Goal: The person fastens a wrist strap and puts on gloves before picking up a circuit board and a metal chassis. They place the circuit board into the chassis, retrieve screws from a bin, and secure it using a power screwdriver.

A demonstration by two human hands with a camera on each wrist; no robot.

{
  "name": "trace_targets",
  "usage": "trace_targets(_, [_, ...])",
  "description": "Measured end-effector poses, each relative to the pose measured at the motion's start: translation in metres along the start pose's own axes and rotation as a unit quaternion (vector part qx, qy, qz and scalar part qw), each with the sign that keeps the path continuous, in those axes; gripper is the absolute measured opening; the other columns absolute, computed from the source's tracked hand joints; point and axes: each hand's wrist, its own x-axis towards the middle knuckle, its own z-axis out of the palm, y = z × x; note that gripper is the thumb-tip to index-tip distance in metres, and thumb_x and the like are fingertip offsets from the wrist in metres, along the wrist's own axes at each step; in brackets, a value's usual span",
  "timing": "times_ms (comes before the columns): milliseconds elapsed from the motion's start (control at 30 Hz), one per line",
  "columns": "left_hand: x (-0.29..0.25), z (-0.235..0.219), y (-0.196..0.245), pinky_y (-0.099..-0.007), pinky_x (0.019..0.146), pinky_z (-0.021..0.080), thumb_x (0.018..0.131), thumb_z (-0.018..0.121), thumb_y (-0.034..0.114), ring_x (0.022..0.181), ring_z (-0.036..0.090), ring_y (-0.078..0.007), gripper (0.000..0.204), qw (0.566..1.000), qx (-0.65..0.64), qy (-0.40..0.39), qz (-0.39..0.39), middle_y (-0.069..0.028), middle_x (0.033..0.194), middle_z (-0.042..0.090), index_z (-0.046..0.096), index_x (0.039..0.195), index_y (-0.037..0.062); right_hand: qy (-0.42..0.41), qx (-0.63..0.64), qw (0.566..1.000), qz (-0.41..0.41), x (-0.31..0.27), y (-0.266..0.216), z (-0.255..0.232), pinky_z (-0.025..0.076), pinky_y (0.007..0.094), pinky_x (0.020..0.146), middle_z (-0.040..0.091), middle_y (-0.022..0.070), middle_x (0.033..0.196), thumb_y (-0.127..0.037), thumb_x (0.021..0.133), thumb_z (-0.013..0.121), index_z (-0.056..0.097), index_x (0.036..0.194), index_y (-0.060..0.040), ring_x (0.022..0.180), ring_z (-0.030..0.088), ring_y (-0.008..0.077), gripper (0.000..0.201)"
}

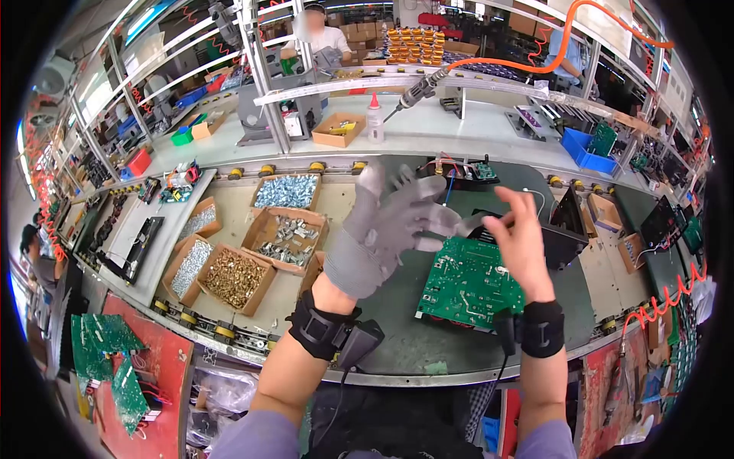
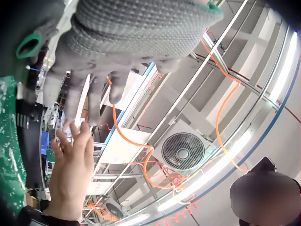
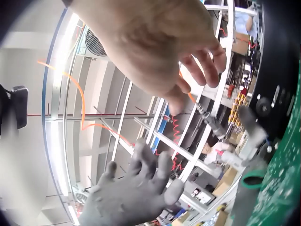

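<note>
The left hand (image 1: 382, 236), which wears a grey glove, is raised above the near part of the tabletop (image 1: 397, 340); its fingers are spread and they hold nothing. The right hand (image 1: 523, 246) is bare and is also in the air, at the right of the glove. Its fingers are bent a little and apart, and I see nothing pinched in them.

In the head view the fingertips of the two hands seem to meet, but the right wrist view shows space between most of them, so I cannot tell if they touch somewhere.

The large green circuit board (image 1: 472, 287) lies on the tabletop, under and just beside the right hand. Both wrist views show a piece of grey cloth with a green rim (image 3: 254, 181) near this board; in the head view I cannot make out this rim. The wrist views also show the ceiling fan unit (image 2: 182, 147). Only the head view shows the boxes of small metal parts (image 1: 238, 277), at the left.
</note>
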Motion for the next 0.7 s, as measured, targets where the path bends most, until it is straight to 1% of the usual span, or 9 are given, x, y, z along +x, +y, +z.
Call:
trace_targets(67, [0.001,0.004,-0.004,-0.0396,0.093,0.044,0.086,0.025,0.078,0.107,0.057,-0.0276,0.096,1.000,-0.018,0.011,0.007,-0.0181,0.114,0.058,0.039,0.137,-0.0023,-0.086,0.189,0.978,-0.010,-0.006,-0.018,0.013,0.048,0.0307,0.077,0.055,0.0114,0.118,-0.010,0.080,0.070,0.053,0.124,-0.0057,0.086,0.061,0.0164,0.047])
trace_targets(133, [-0.001,0.010,-0.008,-0.0378,0.089,0.046,0.086,0.027,0.078,0.103,0.059,-0.0269,0.096,0.999,-0.034,0.027,0.008,-0.0171,0.112,0.060,0.039,0.137,-0.0022,-0.078,0.199,0.976,-0.041,-0.009,-0.030,0.026,0.049,0.0298,0.076,0.065,0.0070,0.097,-0.014,0.084,0.068,0.062,0.110,-0.0025,0.083,0.061,0.0142,0.029])
trace_targets(233, [-0.003,0.012,-0.009,-0.0375,0.089,0.047,0.086,0.030,0.078,0.102,0.060,-0.0273,0.095,0.999,-0.026,0.021,0.000,-0.0175,0.114,0.059,0.040,0.136,-0.0025,0.014,0.307,0.950,0.055,0.000,-0.024,0.035,0.048,0.0234,0.065,0.066,0.0016,0.078,-0.012,0.094,0.057,0.068,0.091,0.0018,0.069,0.059,0.0090,0.018])
trace_targets(267, [-0.003,0.009,-0.010,-0.0380,0.089,0.047,0.086,0.030,0.077,0.101,0.060,-0.0279,0.095,1.000,-0.005,-0.009,0.003,-0.0179,0.118,0.058,0.037,0.138,-0.0022,-0.001,0.341,0.937,0.073,0.002,-0.020,0.034,0.048,0.0222,0.064,0.066,0.0030,0.080,-0.013,0.094,0.057,0.068,0.092,0.0006,0.070,0.059,0.0083,0.018])
trace_targets(400, [-0.001,0.009,-0.010,-0.0415,0.090,0.048,0.086,0.029,0.076,0.107,0.058,-0.0296,0.093,0.997,-0.054,-0.052,0.029,-0.0199,0.131,0.049,0.025,0.145,0.0045,-0.003,0.406,0.911,0.073,-0.001,-0.035,0.040,0.047,0.0226,0.063,0.066,0.0038,0.080,-0.015,0.093,0.059,0.067,0.097,0.0002,0.069,0.059,0.0083,0.017])
trace_targets(467, [-0.004,0.016,-0.004,-0.0468,0.096,0.044,0.086,0.029,0.076,0.115,0.052,-0.0345,0.089,0.994,-0.096,-0.014,0.041,-0.0222,0.136,0.043,0.028,0.145,0.0097,-0.003,0.434,0.898,0.066,-0.004,-0.035,0.042,0.047,0.0229,0.062,0.066,0.0040,0.080,-0.015,0.092,0.060,0.066,0.098,0.0003,0.069,0.059,0.0084,0.017])
trace_targets(533, [-0.005,0.017,-0.004,-0.0520,0.101,0.040,0.086,0.029,0.076,0.123,0.046,-0.0394,0.084,0.989,-0.138,0.024,0.053,-0.0244,0.142,0.037,0.030,0.144,0.0149,-0.069,0.274,0.959,0.015,-0.006,-0.023,0.046,0.047,0.0237,0.061,0.066,0.0038,0.080,-0.013,0.091,0.062,0.065,0.098,0.0004,0.066,0.060,0.0091,0.016])
trace_targets(567, [-0.005,0.015,-0.005,-0.0533,0.102,0.039,0.086,0.030,0.076,0.125,0.043,-0.0400,0.084,0.987,-0.157,-0.010,0.034,-0.0242,0.143,0.036,0.031,0.144,0.0150,-0.085,0.331,0.935,0.094,-0.006,-0.023,0.040,0.047,0.0243,0.060,0.064,0.0035,0.078,-0.010,0.091,0.061,0.064,0.094,0.0013,0.064,0.060,0.0096,0.012])
trace_targets(700, [-0.002,0.025,-0.005,-0.0568,0.103,0.037,0.086,0.031,0.075,0.127,0.040,-0.0415,0.082,0.986,-0.156,-0.036,0.040,-0.0232,0.144,0.034,0.031,0.144,0.0165,-0.022,0.444,0.885,0.141,-0.004,-0.023,0.037,0.048,0.0252,0.061,0.063,0.0038,0.075,-0.010,0.090,0.062,0.063,0.090,0.0021,0.062,0.061,0.0116,0.013])
